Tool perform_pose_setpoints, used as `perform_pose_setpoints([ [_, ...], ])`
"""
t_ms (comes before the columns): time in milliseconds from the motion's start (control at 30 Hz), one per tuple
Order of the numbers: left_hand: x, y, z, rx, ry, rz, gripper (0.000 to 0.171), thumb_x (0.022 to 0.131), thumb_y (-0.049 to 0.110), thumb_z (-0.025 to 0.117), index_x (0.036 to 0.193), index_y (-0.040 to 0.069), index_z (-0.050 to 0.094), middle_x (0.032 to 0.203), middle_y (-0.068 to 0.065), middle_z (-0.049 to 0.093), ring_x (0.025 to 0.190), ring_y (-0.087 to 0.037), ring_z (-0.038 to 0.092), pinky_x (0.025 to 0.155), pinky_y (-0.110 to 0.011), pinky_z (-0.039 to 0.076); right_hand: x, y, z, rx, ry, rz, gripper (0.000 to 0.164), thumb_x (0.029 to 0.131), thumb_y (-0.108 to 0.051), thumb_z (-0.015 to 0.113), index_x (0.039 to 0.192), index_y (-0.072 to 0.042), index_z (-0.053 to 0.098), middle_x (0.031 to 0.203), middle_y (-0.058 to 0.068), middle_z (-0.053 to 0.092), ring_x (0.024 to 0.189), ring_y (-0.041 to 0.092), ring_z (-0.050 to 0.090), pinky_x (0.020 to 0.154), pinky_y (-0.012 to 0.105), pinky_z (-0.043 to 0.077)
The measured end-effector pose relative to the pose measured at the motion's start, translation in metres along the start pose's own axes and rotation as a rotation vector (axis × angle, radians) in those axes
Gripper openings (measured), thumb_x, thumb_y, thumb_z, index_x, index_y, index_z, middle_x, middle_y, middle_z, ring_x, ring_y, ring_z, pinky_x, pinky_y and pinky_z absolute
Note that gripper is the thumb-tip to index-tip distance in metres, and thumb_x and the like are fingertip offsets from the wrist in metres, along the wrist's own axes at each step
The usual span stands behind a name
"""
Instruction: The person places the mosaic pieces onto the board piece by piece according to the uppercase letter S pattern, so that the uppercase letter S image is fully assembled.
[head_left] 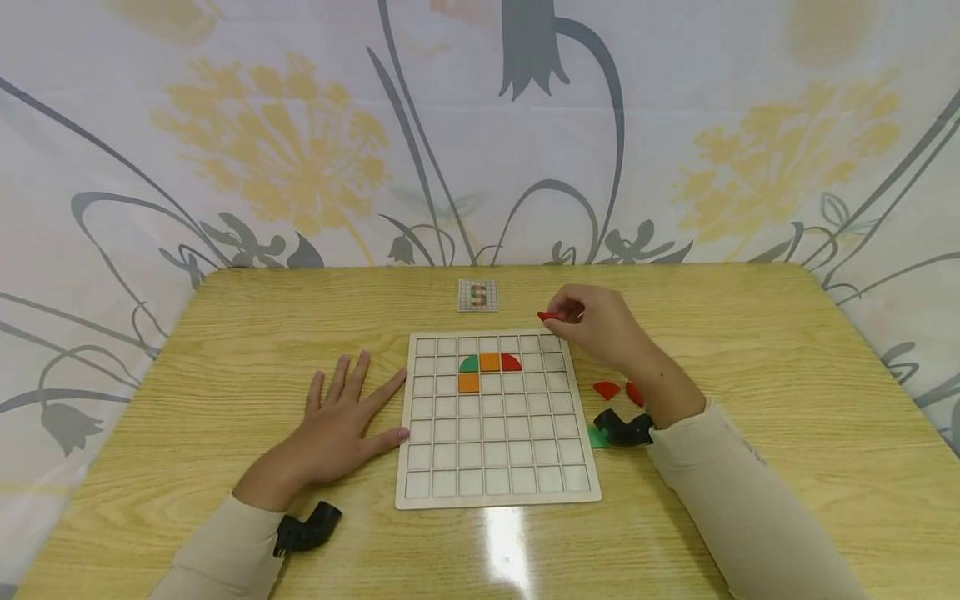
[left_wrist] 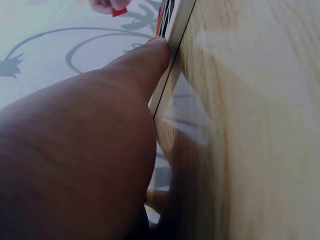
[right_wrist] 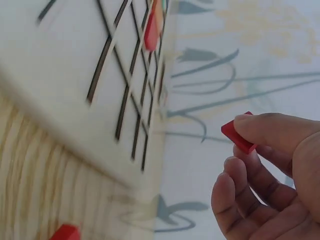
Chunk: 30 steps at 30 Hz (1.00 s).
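My R hand (head_left: pixel 598 327) pinches a red pc (right_wrist: pixel 235 137) near the board (head_left: pixel 496 430) at 1 o'clock — best kept light. My L hand (head_left: pixel 341 433), fingers spread, should steady it at 9 o'clock.

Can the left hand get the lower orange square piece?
Probably yes: the left hand touches the pale gridded board, with only bare cells between it and the lower orange square piece.

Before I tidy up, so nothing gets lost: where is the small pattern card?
In the head view, the small pattern card lies on the table just beyond the grid board, left of the right hand.
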<state>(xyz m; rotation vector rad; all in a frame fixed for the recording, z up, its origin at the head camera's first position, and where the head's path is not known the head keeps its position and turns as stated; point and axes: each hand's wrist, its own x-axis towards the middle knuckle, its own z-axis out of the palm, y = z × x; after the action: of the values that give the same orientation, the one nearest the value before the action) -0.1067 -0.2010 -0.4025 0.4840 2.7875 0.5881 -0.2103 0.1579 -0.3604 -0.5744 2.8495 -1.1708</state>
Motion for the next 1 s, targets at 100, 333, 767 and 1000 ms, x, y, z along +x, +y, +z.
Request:
perform_pose_setpoints([
  [100, 0.0, 0.0, 0.0, -0.008, -0.002, -0.001, 0.077, 0.096, 0.066, 0.049, 0.16, 0.036, 0.021, 0.168, -0.018, -0.008, 0.153, -0.045, -0.015, 0.116, -0.068, -0.014, -0.003, -0.011, 0.004, 0.017, 0.007, -0.046, 0.005, 0.091, -0.007, 0.073, 0.095, -0.005, 0.07, 0.087, 0.008, 0.066, 0.08, 0.02, 0.061, 0.073, 0.03, 0.054],
  [333, 0.001, -0.001, 0.0, -0.014, -0.003, 0.007, 0.077, 0.096, 0.065, 0.051, 0.16, 0.036, 0.02, 0.168, -0.018, -0.009, 0.153, -0.045, -0.015, 0.116, -0.068, -0.014, -0.011, -0.031, 0.016, 0.013, 0.002, -0.14, 0.005, 0.089, -0.007, 0.075, 0.092, -0.008, 0.071, 0.082, 0.004, 0.064, 0.075, 0.017, 0.058, 0.068, 0.026, 0.052],
  [767, 0.002, -0.002, -0.001, -0.009, 0.0, 0.001, 0.077, 0.095, 0.066, 0.05, 0.16, 0.036, 0.02, 0.168, -0.018, -0.008, 0.153, -0.044, -0.015, 0.116, -0.068, -0.013, -0.022, -0.054, 0.033, 0.03, -0.022, -0.226, 0.007, 0.089, -0.01, 0.076, 0.094, -0.01, 0.071, 0.08, -0.001, 0.062, 0.07, 0.012, 0.054, 0.062, 0.023, 0.05],
  [1000, 0.002, -0.002, 0.0, -0.013, -0.003, 0.0, 0.077, 0.095, 0.066, 0.05, 0.16, 0.037, 0.021, 0.168, -0.018, -0.008, 0.153, -0.044, -0.015, 0.116, -0.067, -0.014, -0.026, -0.058, 0.044, -0.012, -0.009, -0.254, 0.008, 0.09, -0.01, 0.075, 0.096, -0.009, 0.071, 0.082, -0.001, 0.065, 0.072, 0.01, 0.056, 0.063, 0.022, 0.052],
])
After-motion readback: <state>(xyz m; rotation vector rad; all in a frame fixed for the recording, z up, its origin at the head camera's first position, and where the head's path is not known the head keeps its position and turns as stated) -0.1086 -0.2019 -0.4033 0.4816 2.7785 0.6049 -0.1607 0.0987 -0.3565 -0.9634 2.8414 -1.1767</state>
